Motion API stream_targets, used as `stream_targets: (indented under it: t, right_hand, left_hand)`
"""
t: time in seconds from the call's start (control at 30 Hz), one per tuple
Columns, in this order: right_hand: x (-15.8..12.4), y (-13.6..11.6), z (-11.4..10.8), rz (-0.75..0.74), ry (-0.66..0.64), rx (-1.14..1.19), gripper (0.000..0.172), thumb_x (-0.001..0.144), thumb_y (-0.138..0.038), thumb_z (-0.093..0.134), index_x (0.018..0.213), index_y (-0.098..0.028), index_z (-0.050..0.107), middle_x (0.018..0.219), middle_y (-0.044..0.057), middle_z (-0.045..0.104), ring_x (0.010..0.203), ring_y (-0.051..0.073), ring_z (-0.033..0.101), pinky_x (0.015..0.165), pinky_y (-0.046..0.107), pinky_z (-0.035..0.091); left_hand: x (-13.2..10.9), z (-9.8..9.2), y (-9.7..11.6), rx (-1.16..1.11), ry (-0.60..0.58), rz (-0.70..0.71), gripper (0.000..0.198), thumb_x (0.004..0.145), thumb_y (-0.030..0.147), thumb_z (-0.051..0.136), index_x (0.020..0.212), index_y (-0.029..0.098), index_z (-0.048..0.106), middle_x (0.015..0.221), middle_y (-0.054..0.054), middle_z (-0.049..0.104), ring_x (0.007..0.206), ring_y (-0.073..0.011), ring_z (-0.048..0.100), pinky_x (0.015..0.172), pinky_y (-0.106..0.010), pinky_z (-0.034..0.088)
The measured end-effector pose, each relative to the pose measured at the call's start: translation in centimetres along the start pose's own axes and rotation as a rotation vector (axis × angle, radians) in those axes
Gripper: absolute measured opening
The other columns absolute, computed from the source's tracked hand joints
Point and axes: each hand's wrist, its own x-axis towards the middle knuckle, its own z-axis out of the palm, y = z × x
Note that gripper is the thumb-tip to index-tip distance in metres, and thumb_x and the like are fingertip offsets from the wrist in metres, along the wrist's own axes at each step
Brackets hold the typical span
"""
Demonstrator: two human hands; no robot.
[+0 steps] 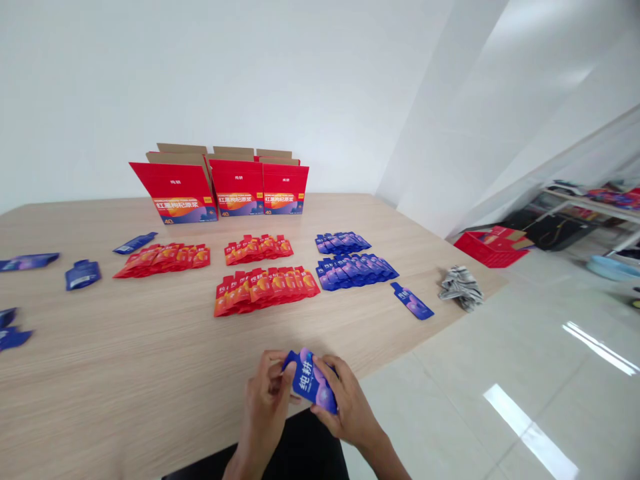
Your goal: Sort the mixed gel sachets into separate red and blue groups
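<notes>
Near the table's front edge, a blue pouch (309, 381) with white characters and purple circles is held between both hands. My left hand (273, 387) pinches its spout end, with the thumb on the printed face. Around its lower end and side, my right hand (345, 400) is closed. Whether more pouches lie behind this one I cannot tell. Beyond the hands, overlapping red pouches (267, 288) lie in a row. To the right are two rows of blue pouches (355, 268), and a single blue pouch (412, 301) lies nearer the table's right edge.
Red open-topped cartons (237, 190) stand at the back by the wall. More red pouches (165, 259) and scattered blue pouches (83, 274) lie on the left. A crumpled striped cloth (461, 288) rests at the right edge. A red bin (493, 247) is beyond the table.
</notes>
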Motion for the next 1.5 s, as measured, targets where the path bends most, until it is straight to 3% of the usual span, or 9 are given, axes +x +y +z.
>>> stream_targets:
  t: [0.07,0.17,0.33,0.47,0.57,0.9,1.1,1.3,1.5]
  right_hand:
    - [-0.4,1.1,-0.8,0.061,-0.001,0.009,0.068,0.102,-0.043,0.057,0.163,-0.021,0.038,0.133,0.017,0.059,0.119,0.031,0.063,0.098,0.047,0.06]
    - [-0.8,3.9,-2.7,0.211,0.037,-0.056,0.059,0.106,-0.038,0.049,0.162,-0.024,0.038,0.134,0.015,0.058,0.117,0.029,0.062,0.099,0.045,0.058]
    - [-0.7,11.8,-7.4,0.458,0.148,-0.453,0.057,0.106,-0.046,0.046,0.156,-0.019,0.049,0.119,0.015,0.059,0.107,0.03,0.061,0.095,0.049,0.054]
    - [-0.2,17.4,-10.0,0.576,0.104,-0.761,0.058,0.106,-0.048,0.041,0.149,-0.013,0.058,0.115,0.018,0.061,0.105,0.033,0.058,0.093,0.051,0.049]
    - [0.2,20.0,-10.7,0.637,0.06,-0.89,0.056,0.104,-0.046,0.044,0.145,-0.011,0.062,0.116,0.021,0.062,0.105,0.035,0.057,0.093,0.05,0.047]
    - [-0.3,22.8,-10.7,0.615,0.099,-0.858,0.053,0.103,-0.046,0.044,0.14,-0.014,0.065,0.124,0.021,0.061,0.109,0.036,0.056,0.092,0.051,0.048]
    - [-0.4,24.5,-12.2,0.566,0.104,-0.757,0.058,0.1,-0.052,0.051,0.147,-0.019,0.06,0.134,0.019,0.06,0.123,0.037,0.054,0.104,0.055,0.046]
    - [-1.0,27.1,-14.0,0.689,0.085,-0.691,0.054,0.104,-0.051,0.042,0.144,-0.021,0.063,0.141,0.016,0.062,0.128,0.033,0.058,0.106,0.049,0.049]
    - [-1.4,26.0,-13.3,0.732,0.041,-0.747,0.059,0.1,-0.057,0.049,0.144,-0.021,0.064,0.139,0.016,0.062,0.127,0.037,0.055,0.106,0.053,0.045]
  left_hand:
    - [0.1,0.5,0.2,-0.072,-0.082,-0.046,0.056,0.096,0.07,0.056,0.129,0.026,0.053,0.107,-0.011,0.08,0.081,-0.0274,0.079,0.062,-0.038,0.066]
    - [0.0,0.8,0.0,-0.097,-0.137,-0.051,0.055,0.102,0.068,0.045,0.138,0.026,0.045,0.127,-0.016,0.074,0.096,-0.0291,0.079,0.073,-0.043,0.066]
    - [-0.2,0.9,-0.7,-0.067,-0.117,-0.015,0.052,0.105,0.064,0.039,0.138,0.025,0.044,0.118,-0.014,0.072,0.089,-0.0239,0.074,0.073,-0.039,0.062]
    - [-0.1,0.9,-1.9,-0.054,-0.092,-0.018,0.056,0.103,0.067,0.041,0.139,0.023,0.045,0.113,-0.013,0.071,0.085,-0.023,0.069,0.067,-0.036,0.058]
    - [0.1,0.8,-3.0,-0.041,-0.072,-0.021,0.059,0.103,0.067,0.041,0.139,0.021,0.046,0.108,-0.011,0.071,0.084,-0.0231,0.067,0.066,-0.035,0.057]
    - [0.6,0.0,-4.4,0.006,-0.141,-0.054,0.065,0.101,0.072,0.041,0.138,0.02,0.051,0.09,-0.007,0.073,0.075,-0.0221,0.066,0.067,-0.035,0.056]
    - [0.5,0.0,-4.5,0.048,-0.161,-0.06,0.063,0.103,0.07,0.037,0.137,0.019,0.051,0.089,-0.006,0.072,0.076,-0.022,0.065,0.072,-0.036,0.054]
    - [0.4,-0.1,-4.7,0.046,-0.176,-0.04,0.061,0.105,0.068,0.036,0.137,0.019,0.051,0.086,-0.006,0.072,0.073,-0.0217,0.064,0.071,-0.036,0.052]
    - [0.5,-0.1,-4.6,0.062,-0.176,-0.039,0.062,0.104,0.068,0.035,0.137,0.019,0.052,0.086,-0.005,0.072,0.073,-0.0217,0.064,0.07,-0.035,0.052]
